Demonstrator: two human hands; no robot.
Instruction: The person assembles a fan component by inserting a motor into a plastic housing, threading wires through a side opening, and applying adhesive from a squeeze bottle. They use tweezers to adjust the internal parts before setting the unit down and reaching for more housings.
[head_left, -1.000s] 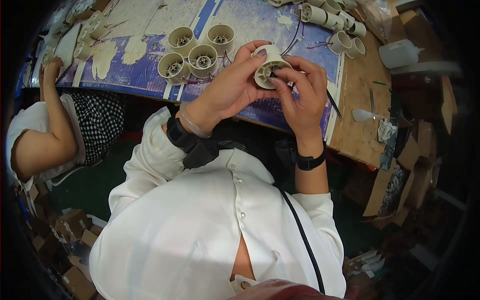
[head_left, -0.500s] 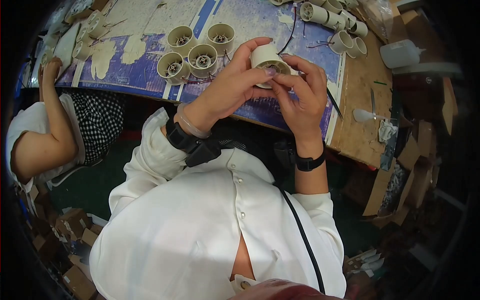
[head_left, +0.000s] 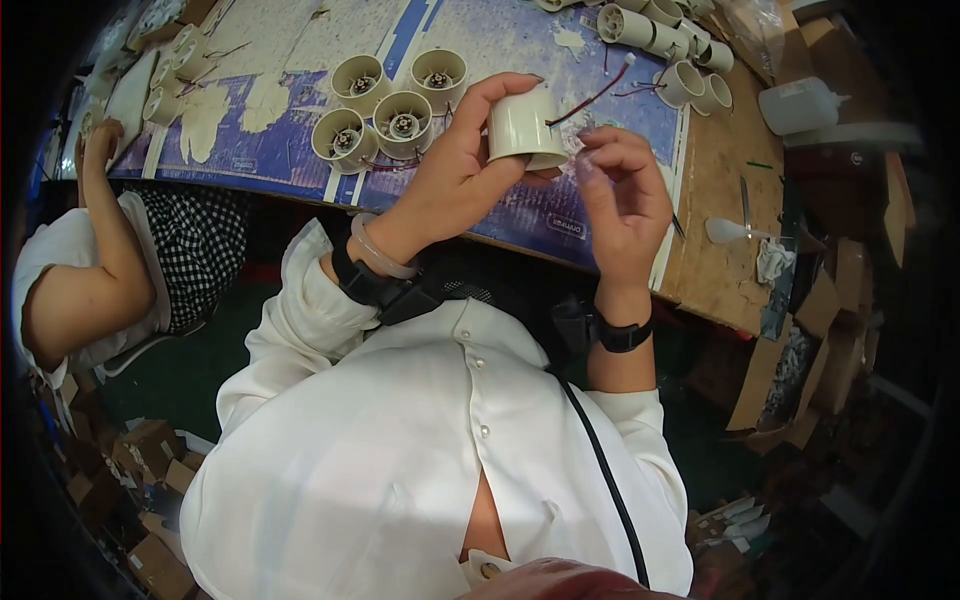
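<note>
My left hand (head_left: 458, 180) is closed around a cream cylindrical plastic housing (head_left: 522, 128), thumb at its lower rim and fingers over its top. From the housing's side a thin red-and-black wire lead (head_left: 590, 97) sticks out to the upper right, ending in a white connector (head_left: 629, 60). Just right of the housing is my right hand (head_left: 628, 195); its fingers are bent, thumb and fingertips slightly apart, and nothing is visible between them. Left of my left hand stand several similar cream housings (head_left: 403, 122), with round metal-and-circuit parts inside and red-and-black leads.
More housings (head_left: 680, 85) gather at the table's far right. A white plastic bottle (head_left: 798, 107) stands right of the table (head_left: 290, 150). Part of a thin black rod (head_left: 679, 226) shows beside my right hand. Another person's arm (head_left: 110, 230) reaches in at left. Cardboard boxes (head_left: 765, 385) sit below right.
The housing in my left hand has turned, so its outer wall and wire lead now face me. My right hand has come off its rim and moved right.
</note>
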